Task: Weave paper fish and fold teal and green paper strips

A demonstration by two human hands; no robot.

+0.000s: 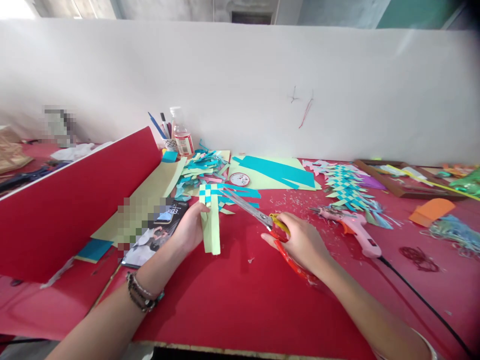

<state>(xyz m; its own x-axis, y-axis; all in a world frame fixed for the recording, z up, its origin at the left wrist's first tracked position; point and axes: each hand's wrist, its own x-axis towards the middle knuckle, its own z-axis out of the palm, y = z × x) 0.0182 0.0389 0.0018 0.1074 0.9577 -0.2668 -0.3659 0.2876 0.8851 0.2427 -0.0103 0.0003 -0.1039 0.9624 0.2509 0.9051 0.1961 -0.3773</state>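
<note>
The red surface [240, 310] ran the full width of the view, backed by a white partition. A large red sheet [75, 200] lay curled up at the far left. Behind the work area, a pale green sheet [277, 172] carried loose teal strips. A row of finished woven pieces [347, 190] lay to the right, with a pink glue gun [360, 232] just in front of them. A phone [161, 230] lay beside the left wrist.

The woven paper piece [210, 210] sat at the centre of the surface, with its teal-and-green lattice at the far end and long green tails pointing toward the person. The left hand [191, 227] held it by the left edge, its grip closed on the tails. The right hand [303, 242] held the scissors [262, 217], its grip closed through the yellow and red handles. The blade tips reached the lattice near the loose teal ends. How far the blades stood parted could not be told.

Judgement: the step in hand was trimming the loose strip ends. The next move called for a steady left-hand hold and blades aligned square to the lattice edge, clear of the weave.
</note>
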